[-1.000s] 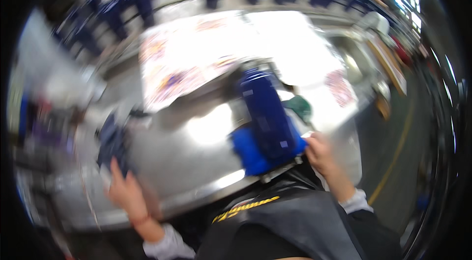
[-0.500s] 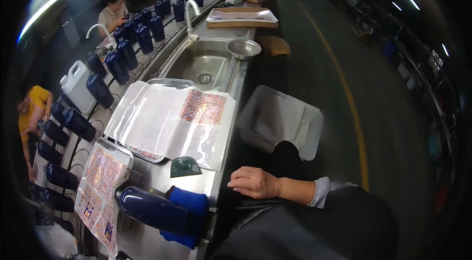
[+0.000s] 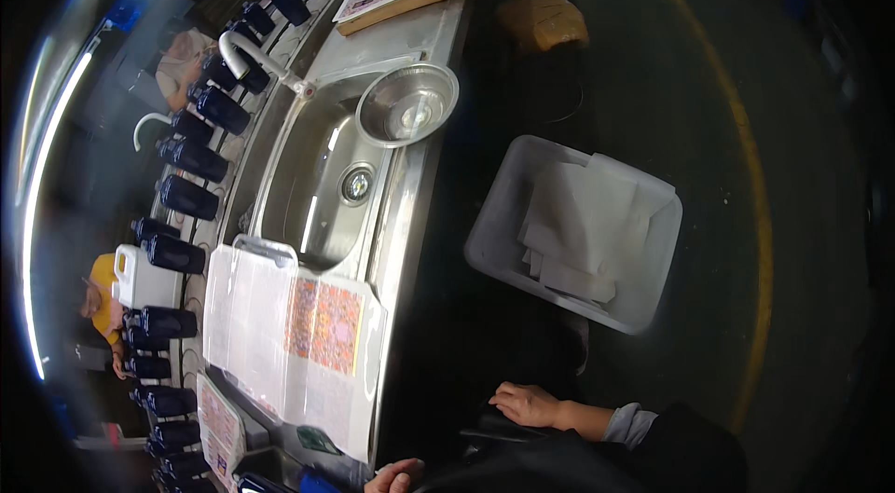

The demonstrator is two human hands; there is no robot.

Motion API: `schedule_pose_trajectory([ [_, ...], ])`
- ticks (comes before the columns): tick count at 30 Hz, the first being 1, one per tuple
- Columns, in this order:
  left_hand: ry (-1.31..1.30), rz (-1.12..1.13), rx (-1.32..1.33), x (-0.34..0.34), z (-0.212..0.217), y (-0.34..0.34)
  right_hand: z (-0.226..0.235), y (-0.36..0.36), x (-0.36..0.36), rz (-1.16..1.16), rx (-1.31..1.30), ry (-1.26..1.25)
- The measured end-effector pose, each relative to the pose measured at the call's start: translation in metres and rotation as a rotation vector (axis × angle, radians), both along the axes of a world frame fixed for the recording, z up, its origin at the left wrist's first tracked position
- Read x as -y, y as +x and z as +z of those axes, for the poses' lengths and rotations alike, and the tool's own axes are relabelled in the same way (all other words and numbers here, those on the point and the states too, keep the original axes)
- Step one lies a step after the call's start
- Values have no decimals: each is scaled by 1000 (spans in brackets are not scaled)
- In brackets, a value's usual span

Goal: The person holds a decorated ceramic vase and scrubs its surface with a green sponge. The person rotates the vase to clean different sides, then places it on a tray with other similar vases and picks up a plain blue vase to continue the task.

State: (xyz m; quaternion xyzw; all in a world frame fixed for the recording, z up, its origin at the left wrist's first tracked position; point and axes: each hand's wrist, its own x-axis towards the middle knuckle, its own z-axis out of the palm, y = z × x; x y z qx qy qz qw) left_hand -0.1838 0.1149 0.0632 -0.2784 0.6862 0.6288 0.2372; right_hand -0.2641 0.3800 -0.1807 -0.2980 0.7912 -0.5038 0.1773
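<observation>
My right hand [image 3: 527, 404] rests low over my dark-clothed lap, fingers loosely curled with nothing seen in them. At the bottom edge, beside the bench, only a few fingers of my left hand [image 3: 394, 476] show; the rest is cut off. Nearest to it are a dark green scraper [image 3: 317, 439] and a blue cloth [image 3: 319, 482]. A dark blue bottle [image 3: 259, 484] is mostly cut off there. Farther along, a pale glossy sheet with an orange-pink patterned block [image 3: 323, 325] lies across a metal tray [image 3: 266, 249]. Another patterned sheet [image 3: 219, 428] stands at the left.
Beyond the sheet are a steel sink [image 3: 312, 204], a white faucet [image 3: 266, 64] and a metal bowl [image 3: 407, 106] on the rim. A white bin [image 3: 485, 241] with papers stands on the floor near a stool [image 3: 543, 22]. Dark blue bottles [image 3: 191, 197] line the left; people work behind.
My view has swung right, so the sink, bowl and bin appear larger. Fingers of my left hand have come in at the bottom edge. The bottle and cloth have slipped mostly out of view.
</observation>
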Motion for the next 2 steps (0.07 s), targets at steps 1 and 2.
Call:
schedule_pose_trajectory([
  [1,15,-11,53,0,-4,-13,0,-13,-2,-24,0,-2],
  [2,18,-22,70,3,-6,-29,1,-26,-4,-57,22,4],
])
